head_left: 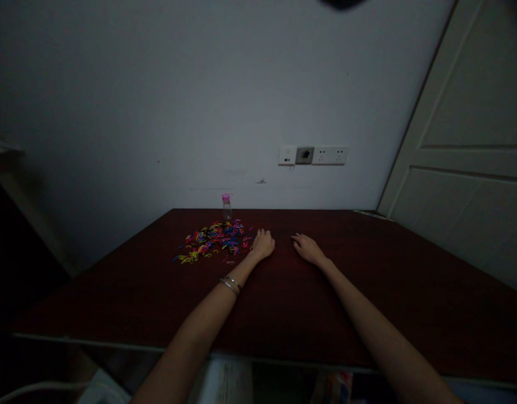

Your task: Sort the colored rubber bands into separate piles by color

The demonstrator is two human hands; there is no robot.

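Observation:
A loose pile of small, bright rubber bands [216, 238] in yellow, pink, blue and red is spread over the left half of the dark red table [292, 314]. Just behind it stands a small clear bottle [227, 210] with a pink cap. My left hand [264, 244], with bracelets at the wrist, rests palm down at the pile's right edge, fingers slightly bent and apart. To the right, my right hand [307, 248] lies palm down on the bare tabletop, its fingers stretched out. I see nothing held in either hand.
Behind the table rises a pale wall with a row of sockets [314, 155]. A white panelled door [464, 146] borders the right side. Below the front edge are a white box-like item [227, 381] and other stored things. A pale cable [43, 386] runs at lower left.

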